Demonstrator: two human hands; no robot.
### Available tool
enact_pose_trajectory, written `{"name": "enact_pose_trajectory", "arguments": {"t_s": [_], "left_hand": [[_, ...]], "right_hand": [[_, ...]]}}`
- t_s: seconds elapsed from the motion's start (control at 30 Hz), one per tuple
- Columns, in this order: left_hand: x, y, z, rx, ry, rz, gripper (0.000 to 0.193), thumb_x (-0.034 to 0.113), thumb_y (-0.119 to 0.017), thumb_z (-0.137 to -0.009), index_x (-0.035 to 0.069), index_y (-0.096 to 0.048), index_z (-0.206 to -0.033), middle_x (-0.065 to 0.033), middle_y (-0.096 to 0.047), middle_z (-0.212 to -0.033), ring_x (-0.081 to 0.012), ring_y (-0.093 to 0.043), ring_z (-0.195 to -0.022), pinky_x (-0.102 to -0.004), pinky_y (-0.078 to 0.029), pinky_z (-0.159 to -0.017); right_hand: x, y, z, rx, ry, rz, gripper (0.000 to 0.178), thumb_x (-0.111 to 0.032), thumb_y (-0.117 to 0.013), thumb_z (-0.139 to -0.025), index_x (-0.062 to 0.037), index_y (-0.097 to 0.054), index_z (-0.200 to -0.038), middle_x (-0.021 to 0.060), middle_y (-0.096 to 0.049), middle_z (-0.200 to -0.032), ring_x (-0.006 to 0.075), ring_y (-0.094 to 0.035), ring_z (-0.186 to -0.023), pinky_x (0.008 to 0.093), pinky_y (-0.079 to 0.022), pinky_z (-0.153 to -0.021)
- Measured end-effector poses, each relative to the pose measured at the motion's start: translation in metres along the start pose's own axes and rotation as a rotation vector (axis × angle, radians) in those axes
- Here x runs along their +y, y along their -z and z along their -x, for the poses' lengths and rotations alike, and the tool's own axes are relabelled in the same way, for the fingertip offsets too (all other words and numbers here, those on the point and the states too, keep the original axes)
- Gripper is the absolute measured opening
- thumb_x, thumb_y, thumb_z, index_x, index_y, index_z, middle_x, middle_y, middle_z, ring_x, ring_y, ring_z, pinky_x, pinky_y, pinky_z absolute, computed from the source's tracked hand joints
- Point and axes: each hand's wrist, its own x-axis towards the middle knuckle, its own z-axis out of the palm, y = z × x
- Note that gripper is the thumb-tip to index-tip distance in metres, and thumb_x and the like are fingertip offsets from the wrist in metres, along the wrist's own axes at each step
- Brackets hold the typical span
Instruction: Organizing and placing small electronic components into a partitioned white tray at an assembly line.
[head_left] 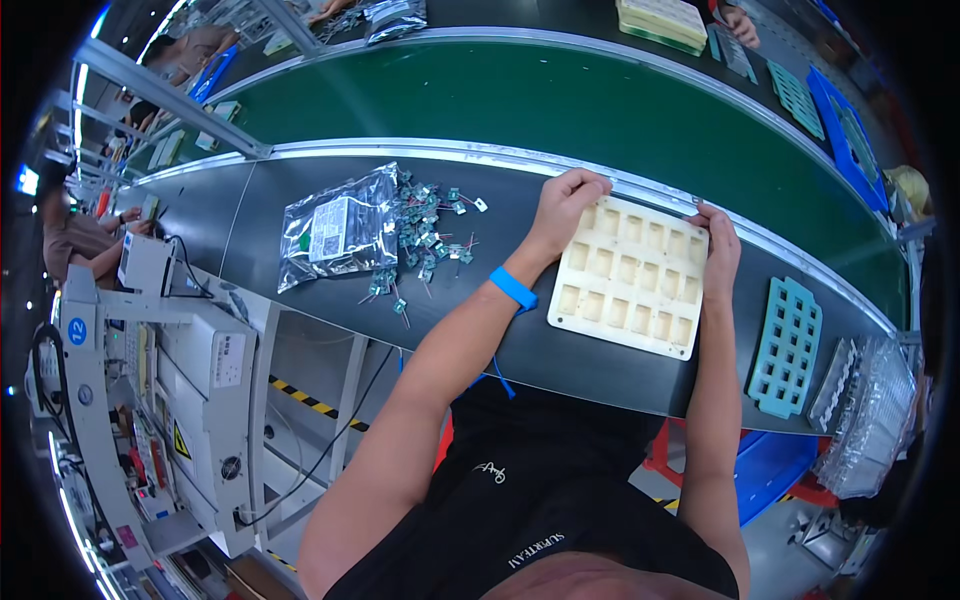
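Note:
A cream-coloured tray with rows of rectangular pockets lies before me, slightly turned on the dark bench. At its far left corner my left hand is closed on the edge, fingers curled and a blue band on the wrist. My right hand grips the far right side, with the fingertips bent over the corner. Left of the tray, small green circuit boards with thin wires lie in a loose heap. They spill beside a silvery see-through bag bearing a white label.
A teal frame with square holes lies at the right, beside clear plastic trays. Beyond the metal rail runs a green conveyor belt. A white machine stands at the left. Other people work at the far left and across the belt.

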Motion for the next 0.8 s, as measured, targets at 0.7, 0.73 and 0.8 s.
{"name": "enact_pose_trajectory", "arguments": {"t_s": [0.7,0.73,0.8], "left_hand": [[-0.001,0.003,-0.002,-0.033,-0.006,-0.081,0.015,0.010,-0.057,-0.092,-0.001,-0.066,-0.096,-0.0052,-0.066,-0.091,-0.0111,-0.060,-0.084,-0.0267,-0.048,-0.076],[-0.001,0.004,-0.002,-0.034,-0.009,-0.086,0.015,0.010,-0.057,-0.092,-0.001,-0.067,-0.096,-0.0051,-0.066,-0.091,-0.0111,-0.060,-0.084,-0.0266,-0.048,-0.076],[-0.002,0.004,-0.002,-0.036,-0.012,-0.092,0.015,0.010,-0.057,-0.092,-0.001,-0.067,-0.096,-0.0050,-0.066,-0.090,-0.0111,-0.060,-0.084,-0.0266,-0.048,-0.076]], "right_hand": [[-0.003,0.001,0.002,0.203,0.114,0.463,0.026,-0.019,-0.056,-0.097,0.0029,-0.068,-0.104,0.0017,-0.063,-0.084,0.0077,-0.053,-0.075,0.0228,-0.043,-0.069],[-0.004,0.001,0.002,0.206,0.115,0.480,0.026,-0.019,-0.056,-0.097,0.0031,-0.068,-0.104,0.0017,-0.063,-0.084,0.0076,-0.053,-0.075,0.0228,-0.043,-0.068],[-0.002,0.001,0.002,0.203,0.117,0.468,0.026,-0.019,-0.056,-0.097,0.0032,-0.068,-0.104,0.0016,-0.063,-0.084,0.0075,-0.052,-0.075,0.0228,-0.043,-0.068]]}}
